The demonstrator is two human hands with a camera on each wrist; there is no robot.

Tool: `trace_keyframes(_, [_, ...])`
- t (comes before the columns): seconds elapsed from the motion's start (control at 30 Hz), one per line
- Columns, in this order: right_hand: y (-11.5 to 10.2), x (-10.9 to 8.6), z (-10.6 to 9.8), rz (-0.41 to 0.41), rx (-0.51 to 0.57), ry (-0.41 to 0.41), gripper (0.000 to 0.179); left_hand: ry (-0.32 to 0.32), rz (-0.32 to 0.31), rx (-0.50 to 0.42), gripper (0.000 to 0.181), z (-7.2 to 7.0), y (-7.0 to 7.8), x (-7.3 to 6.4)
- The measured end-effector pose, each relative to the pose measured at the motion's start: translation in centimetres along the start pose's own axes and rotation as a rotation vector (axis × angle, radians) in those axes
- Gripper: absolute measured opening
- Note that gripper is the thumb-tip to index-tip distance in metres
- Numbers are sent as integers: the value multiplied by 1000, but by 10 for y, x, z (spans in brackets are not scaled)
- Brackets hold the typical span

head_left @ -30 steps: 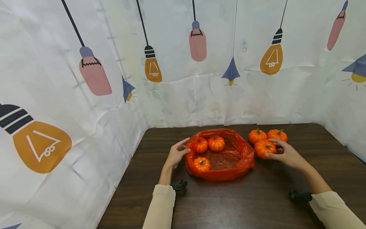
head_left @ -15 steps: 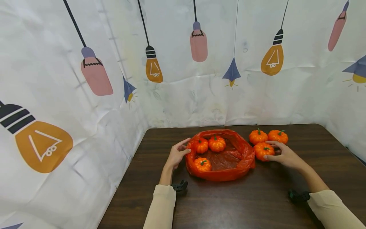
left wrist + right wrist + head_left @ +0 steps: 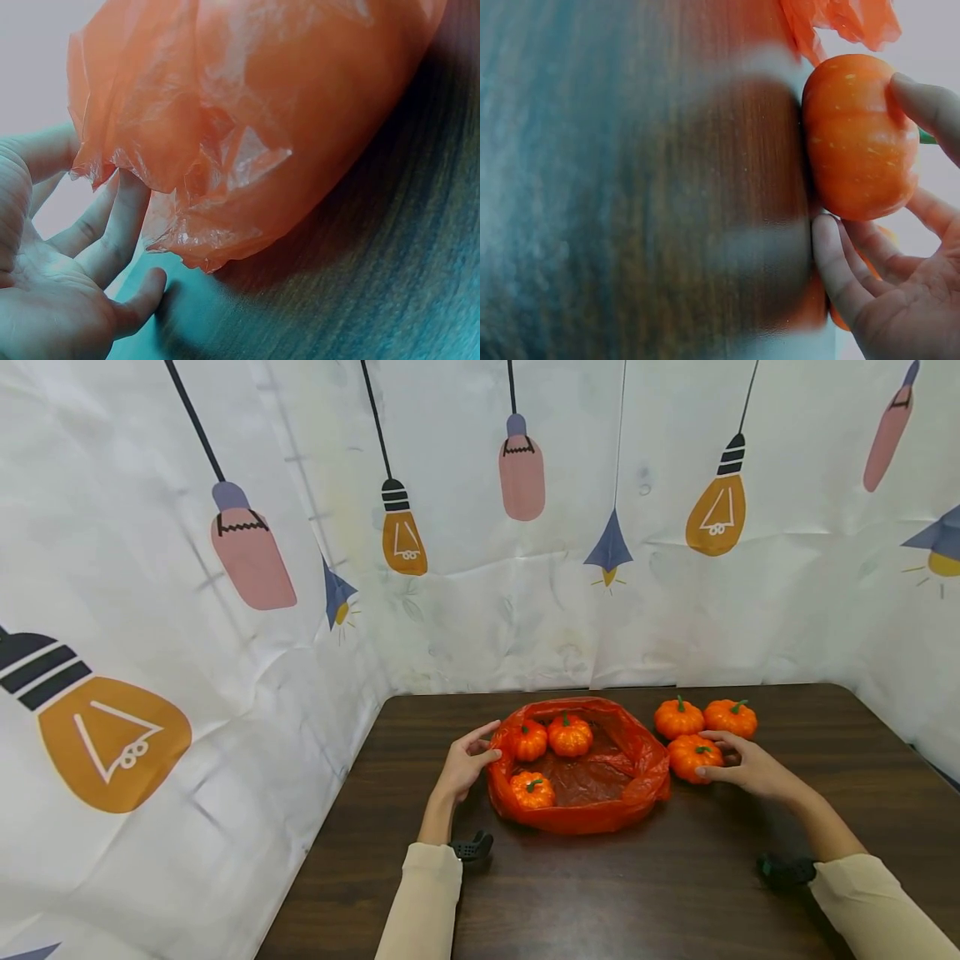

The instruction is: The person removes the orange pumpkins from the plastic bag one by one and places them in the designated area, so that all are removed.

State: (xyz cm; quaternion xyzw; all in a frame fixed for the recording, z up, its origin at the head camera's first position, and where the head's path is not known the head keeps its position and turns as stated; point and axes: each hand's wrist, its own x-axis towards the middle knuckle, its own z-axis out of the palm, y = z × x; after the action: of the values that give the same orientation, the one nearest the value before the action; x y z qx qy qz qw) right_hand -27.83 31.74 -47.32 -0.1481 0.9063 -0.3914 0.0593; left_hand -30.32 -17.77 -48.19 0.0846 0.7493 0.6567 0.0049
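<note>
Pumpkins (image 3: pixel 570 740) inside red bag (image 3: pixel 585 818) — seen in head view only.

The bag (image 3: pixel 585 820) sits on the worktop (image 3: pixel 600 893), towards its far edge. In it, the front pumpkin (image 3: pixel 532 790) lies at left, near the rim; behind it are the corner pumpkin (image 3: pixel 529 742) and, just right of that, the back pumpkin (image 3: pixel 570 735). To the right of the bag, on the worktop, the near pumpkin (image 3: pixel 692 760) lies just beside it, before the far pumpkin (image 3: pixel 678 718) and the outer pumpkin (image 3: pixel 731 718), which is rightmost. The left hand (image 3: pixel 459 768) is at the bag's left rim, the right hand (image 3: pixel 757 768) at the near pumpkin's right side. Behind the worktop hangs a sheet (image 3: pixel 480 635).
</note>
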Motion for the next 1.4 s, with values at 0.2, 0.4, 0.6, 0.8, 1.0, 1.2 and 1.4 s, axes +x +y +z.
trace_keyframes(0.2, [-4,0,-1,13,6,-13,74,3,4,3,52,0,-1,-1])
trace_keyframes(0.4, [-4,1,0,-1,-4,-11,72,5,-7,-7,52,0,-1,-1])
trace_keyframes(0.6, [-2,2,0,-11,-4,-13,72,-24,-34,-16,54,-2,0,2])
trace_keyframes(0.8, [-6,1,-3,-12,16,-18,73,-48,-44,-13,55,-3,1,4])
trace_keyframes(1.0, [-29,-2,-12,-13,38,46,79,-9,-23,-4,52,1,1,2])
trace_keyframes(1.2, [-70,-2,-7,-99,49,150,72,-3,-17,2,51,1,0,3])
trace_keyframes(1.4, [-102,8,15,-224,100,161,60,-2,-29,13,50,1,1,2])
